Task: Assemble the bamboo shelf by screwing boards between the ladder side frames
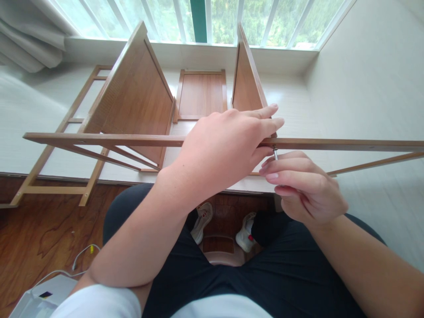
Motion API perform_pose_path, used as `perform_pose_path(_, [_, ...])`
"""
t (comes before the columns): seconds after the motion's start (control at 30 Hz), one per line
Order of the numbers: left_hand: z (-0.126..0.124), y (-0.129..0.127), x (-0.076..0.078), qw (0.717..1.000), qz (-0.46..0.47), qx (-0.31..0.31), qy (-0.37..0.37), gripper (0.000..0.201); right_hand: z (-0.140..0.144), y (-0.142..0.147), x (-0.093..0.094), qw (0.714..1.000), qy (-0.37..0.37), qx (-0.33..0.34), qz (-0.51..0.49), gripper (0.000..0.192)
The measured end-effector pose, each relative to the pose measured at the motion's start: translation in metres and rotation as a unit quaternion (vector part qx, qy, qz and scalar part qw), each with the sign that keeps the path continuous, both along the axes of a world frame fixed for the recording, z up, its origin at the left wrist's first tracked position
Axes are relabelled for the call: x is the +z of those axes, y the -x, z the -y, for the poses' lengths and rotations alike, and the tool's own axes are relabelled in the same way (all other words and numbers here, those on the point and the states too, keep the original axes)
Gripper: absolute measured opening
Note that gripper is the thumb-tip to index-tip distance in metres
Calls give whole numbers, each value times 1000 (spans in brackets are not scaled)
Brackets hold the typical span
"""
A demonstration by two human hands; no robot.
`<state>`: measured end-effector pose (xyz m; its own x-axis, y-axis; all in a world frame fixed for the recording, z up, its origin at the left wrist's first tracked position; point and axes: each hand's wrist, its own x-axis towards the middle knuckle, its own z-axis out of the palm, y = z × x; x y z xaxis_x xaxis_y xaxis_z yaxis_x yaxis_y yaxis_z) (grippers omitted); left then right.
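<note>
A long wooden rail [331, 144] runs crosswise in front of me. My left hand [228, 141] lies over it, thumb beneath and fingers reaching onto the near end of the right upright wooden panel [250, 75]. Under that same joint, my right hand [304, 185] pinches a thin silver screw [275, 153] against the rail's near face. The screw's lower end is hidden by the fingers. A larger wooden panel [132, 97] stands upright on the left, its near end close to the rail.
A smaller framed panel [203, 95] lies flat between the uprights. Left of them, a ladder-like wooden frame [36, 170] overhangs the pale ledge's edge. A white box [49, 293] and cable [74, 260] are on the floor at lower left. A wall [374, 88] rises on the right.
</note>
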<state>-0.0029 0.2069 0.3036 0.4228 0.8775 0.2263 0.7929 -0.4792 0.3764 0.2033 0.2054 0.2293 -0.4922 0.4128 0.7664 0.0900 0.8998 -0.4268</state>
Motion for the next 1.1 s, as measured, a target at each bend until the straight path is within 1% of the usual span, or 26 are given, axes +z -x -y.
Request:
perform_pose_path(0.1, [0,-1,1,999,-43,11,-15,39,0,1,0,1000,-6,2,2,24])
perform_pose_path(0.23, [0,-2,2,998,-65,16,-22,37,0,1,1,1000,-6,12,3,28])
perform_pose_path(0.4, [0,-2,1,998,-55,17,-25,36,-1,1,-1,1000,0,16,-3,30])
perform_pose_path(0.6, [0,-2,1,999,-41,16,-10,35,-4,2,-5,1000,-1,-17,-17,31])
perform_pose_path(0.77, [-1,-2,2,998,-53,11,-12,33,-2,-1,1,1000,-6,5,-4,25])
perform_pose_path(0.9, [0,-1,1,998,-62,14,-21,33,-2,-3,2,1000,-1,2,0,24])
perform_pose_path(1.1, [0,-1,-1,999,-46,9,-27,38,-2,0,4,1000,-5,3,5,21])
